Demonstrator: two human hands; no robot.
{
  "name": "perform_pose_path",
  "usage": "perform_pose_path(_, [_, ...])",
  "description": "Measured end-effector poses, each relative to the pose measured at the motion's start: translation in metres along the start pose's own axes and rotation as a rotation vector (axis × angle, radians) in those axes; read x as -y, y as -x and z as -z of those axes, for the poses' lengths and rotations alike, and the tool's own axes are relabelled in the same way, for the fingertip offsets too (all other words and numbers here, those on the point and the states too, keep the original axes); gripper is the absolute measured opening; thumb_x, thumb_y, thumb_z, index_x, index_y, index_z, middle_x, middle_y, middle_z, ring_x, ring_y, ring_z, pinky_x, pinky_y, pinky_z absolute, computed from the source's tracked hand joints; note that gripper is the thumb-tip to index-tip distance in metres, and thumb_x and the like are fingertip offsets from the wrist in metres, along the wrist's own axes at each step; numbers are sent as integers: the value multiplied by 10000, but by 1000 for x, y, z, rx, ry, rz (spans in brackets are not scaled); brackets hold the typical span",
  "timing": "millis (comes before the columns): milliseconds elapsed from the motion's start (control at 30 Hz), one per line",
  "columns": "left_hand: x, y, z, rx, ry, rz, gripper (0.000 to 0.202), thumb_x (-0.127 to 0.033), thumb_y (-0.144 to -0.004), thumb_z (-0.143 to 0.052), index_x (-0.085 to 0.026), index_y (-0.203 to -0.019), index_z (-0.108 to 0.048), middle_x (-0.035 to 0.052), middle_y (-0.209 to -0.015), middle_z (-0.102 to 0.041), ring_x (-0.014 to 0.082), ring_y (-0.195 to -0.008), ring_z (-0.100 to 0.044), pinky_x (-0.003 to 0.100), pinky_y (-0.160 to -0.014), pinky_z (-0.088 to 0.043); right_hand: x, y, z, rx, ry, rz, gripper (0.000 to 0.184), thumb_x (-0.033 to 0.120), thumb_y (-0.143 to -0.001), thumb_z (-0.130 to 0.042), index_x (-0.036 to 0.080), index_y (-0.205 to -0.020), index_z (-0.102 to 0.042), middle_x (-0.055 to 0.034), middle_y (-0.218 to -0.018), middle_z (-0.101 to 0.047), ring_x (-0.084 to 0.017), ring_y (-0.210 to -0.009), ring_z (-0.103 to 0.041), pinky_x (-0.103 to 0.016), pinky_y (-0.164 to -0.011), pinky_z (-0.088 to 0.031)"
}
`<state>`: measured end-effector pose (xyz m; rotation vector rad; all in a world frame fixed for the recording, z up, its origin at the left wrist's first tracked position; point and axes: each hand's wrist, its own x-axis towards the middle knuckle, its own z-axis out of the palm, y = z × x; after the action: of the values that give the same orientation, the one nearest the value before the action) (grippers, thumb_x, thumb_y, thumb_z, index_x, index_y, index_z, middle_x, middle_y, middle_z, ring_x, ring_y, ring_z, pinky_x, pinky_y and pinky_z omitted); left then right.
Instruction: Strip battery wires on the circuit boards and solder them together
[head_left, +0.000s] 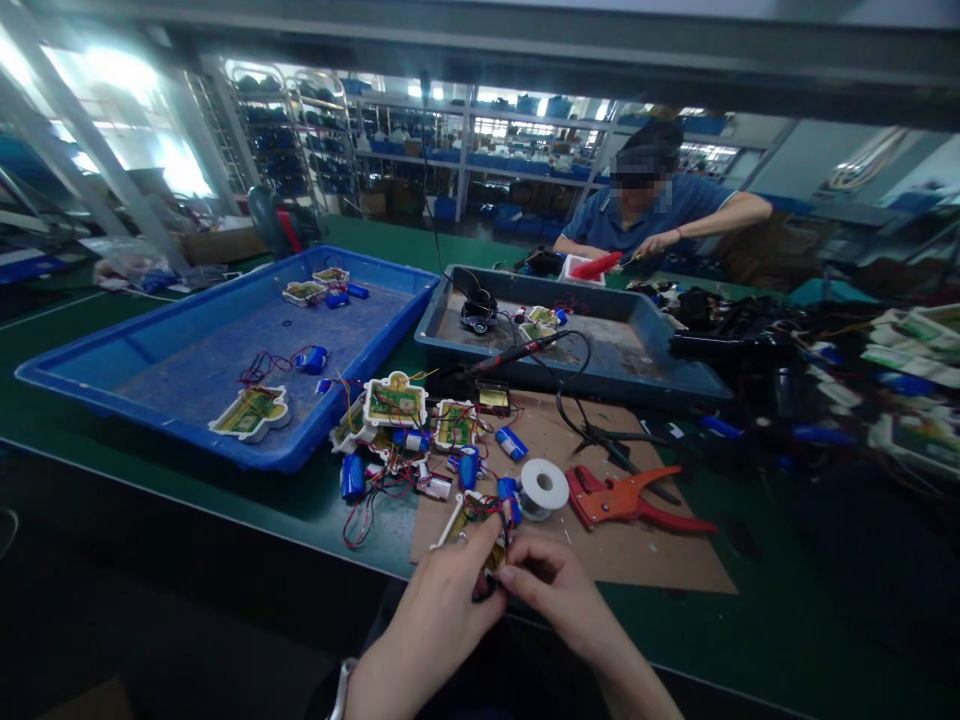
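My left hand (450,590) is closed around a white plastic housing with a circuit board (450,525) at the table's front edge. The fingers cover much of it. At its right side my right hand (555,595) pinches with thumb and forefinger where thin wires (505,530) come up; the fingertips partly hide them. Just beyond the hands are a blue battery pack (508,500) and a white spool of solder wire (544,488). More white housings with green boards (395,400), blue packs and red and black leads lie heaped to the left.
Orange-handled wire strippers (630,500) rest on a brown cardboard sheet (660,560). A soldering iron (514,352) lies behind, its cable looping right. Blue tray (300,455) and grey tray (637,380) hold boards. Across the table a person (637,215) works; dark parts crowd the right.
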<state>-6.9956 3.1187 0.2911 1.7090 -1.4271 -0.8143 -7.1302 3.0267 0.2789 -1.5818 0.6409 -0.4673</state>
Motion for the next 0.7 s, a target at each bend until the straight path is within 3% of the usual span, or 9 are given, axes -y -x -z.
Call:
perform_pose_path(100, [-1, -2, 4, 11, 52, -40, 633, -23, -655, -543, -248, -1247, -542, 65, -1052, -672, 208, -835, -652, 288, -728, -508, 15, -1, -3, 62, 90, 17, 226, 347, -802, -653, 172, -662, -681, -30, -707, -617, -159, -692, -558, -252, -631, -422])
perform_pose_path(167, [1, -3, 6, 18, 110, -8, 587, -31, -652, -563, -219, -1208, -545, 53, -953, -686, 207, -815, -659, 274, -707, -513, 21, 2, -5, 70, 166, 98, 173, 296, -823, -621, 181, -721, -700, -41, -789, -625, -165, -757, -566, -253, -666, -421])
perform_pose_path(233, [4, -3, 7, 7, 155, 60, 576, -61, -666, -598, -188, -1221, -504, 29, -821, -680, 197, -722, -659, 271, -656, -517, 22, 6, -6, -3, 163, 140, 131, 285, -812, -634, 194, -752, -706, -34, -772, -627, -157, -729, -564, -245, -645, -421])
perform_pose_path(333, [6, -1, 9, -56, 133, 101, 534, -156, -707, -663, -164, -1209, -481, 28, -775, -672, 207, -698, -659, 303, -657, -535, 16, 14, -5, -221, -18, 39, 132, 341, -762, -709, 211, -747, -710, -21, -735, -654, -155, -703, -587, -238, -656, -449])
perform_pose_path(400, [3, 3, 8, -92, 17, 56, 385, -184, -745, -655, -176, -1116, -551, 63, -844, -692, 238, -752, -673, 350, -689, -549, 11, 18, -4, -296, -97, -25, 175, 390, -743, -735, 218, -759, -705, -16, -748, -670, -154, -709, -606, -237, -673, -466])
perform_pose_path(500, [-5, 8, 0, -187, -98, -92, 208, -159, -815, -566, -206, -1005, -637, 105, -1053, -696, 255, -823, -690, 389, -734, -559, 7, 19, -1, -300, -119, -44, 215, 426, -736, -745, 221, -779, -697, -3, -723, -662, -137, -654, -598, -220, -625, -469])
perform_pose_path(600, [-10, 8, -16, -206, 191, -111, 285, -163, -851, -518, -204, -1117, -613, 64, -888, -728, 168, -636, -690, 269, -614, -573, 8, 17, 3, -261, -86, 34, 204, 421, -776, -710, 217, -772, -708, -11, -719, -649, -134, -647, -589, -215, -608, -469])
perform_pose_path(700, [-11, 3, -27, -232, 502, -42, 216, -212, -868, -524, -166, -1045, -638, 37, -744, -721, 136, -589, -689, 192, -558, -562, 12, 14, 6, -240, 40, 124, 172, 374, -828, -659, 217, -790, -719, -24, -748, -639, -149, -702, -604, -220, -621, -476])
